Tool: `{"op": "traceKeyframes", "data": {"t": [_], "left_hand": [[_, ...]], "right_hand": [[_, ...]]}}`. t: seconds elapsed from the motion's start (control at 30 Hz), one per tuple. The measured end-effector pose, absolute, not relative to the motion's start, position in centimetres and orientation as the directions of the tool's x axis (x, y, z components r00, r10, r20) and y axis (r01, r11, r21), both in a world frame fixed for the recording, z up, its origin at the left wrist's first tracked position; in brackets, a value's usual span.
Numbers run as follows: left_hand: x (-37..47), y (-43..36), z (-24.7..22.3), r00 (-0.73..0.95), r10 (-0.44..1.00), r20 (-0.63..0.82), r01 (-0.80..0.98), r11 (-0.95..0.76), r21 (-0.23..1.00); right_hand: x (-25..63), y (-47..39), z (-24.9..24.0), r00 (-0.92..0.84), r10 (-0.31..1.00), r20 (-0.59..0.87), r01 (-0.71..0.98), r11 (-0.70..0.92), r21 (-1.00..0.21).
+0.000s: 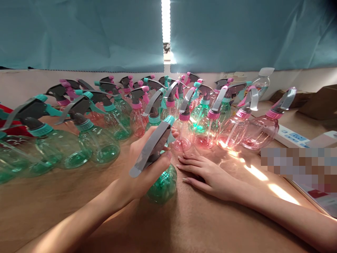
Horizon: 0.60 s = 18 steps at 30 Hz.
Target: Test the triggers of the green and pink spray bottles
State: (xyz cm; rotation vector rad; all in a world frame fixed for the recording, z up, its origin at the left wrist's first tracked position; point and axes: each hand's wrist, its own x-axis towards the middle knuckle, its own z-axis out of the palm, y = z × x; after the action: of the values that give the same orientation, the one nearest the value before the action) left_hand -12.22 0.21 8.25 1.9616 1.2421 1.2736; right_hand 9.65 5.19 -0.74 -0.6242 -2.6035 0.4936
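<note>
My left hand (147, 165) is wrapped round the neck and trigger of a green spray bottle (163, 182), which stands on the brown tabletop (131, 225). Its grey spray head with a teal nozzle points away from me, and the fingers hide most of the trigger. To the right, my right hand (205, 172) lies flat on the tabletop with its fingers stretched toward the bottle, holding nothing. Just beyond its fingertips stands a pink spray bottle (182, 135). Another green spray bottle (98, 144) is to the left of my left hand.
Several more green and pink spray bottles crowd the table behind and to the left. At back right are a clear plastic bottle (262, 82) and a brown box (318, 105). A white power strip (292, 135) lies at right. A teal curtain (79, 35) hangs behind.
</note>
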Motion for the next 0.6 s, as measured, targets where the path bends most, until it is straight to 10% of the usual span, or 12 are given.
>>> {"op": "traceKeyframes", "data": {"t": [0.6], "left_hand": [[-12.46, 0.02, 8.45, 0.132, 0.876, 0.463, 0.497, -0.463, 0.734]], "right_hand": [[9.67, 5.25, -0.86, -0.822, 0.485, 0.298, 0.352, 0.844, -0.404]]}}
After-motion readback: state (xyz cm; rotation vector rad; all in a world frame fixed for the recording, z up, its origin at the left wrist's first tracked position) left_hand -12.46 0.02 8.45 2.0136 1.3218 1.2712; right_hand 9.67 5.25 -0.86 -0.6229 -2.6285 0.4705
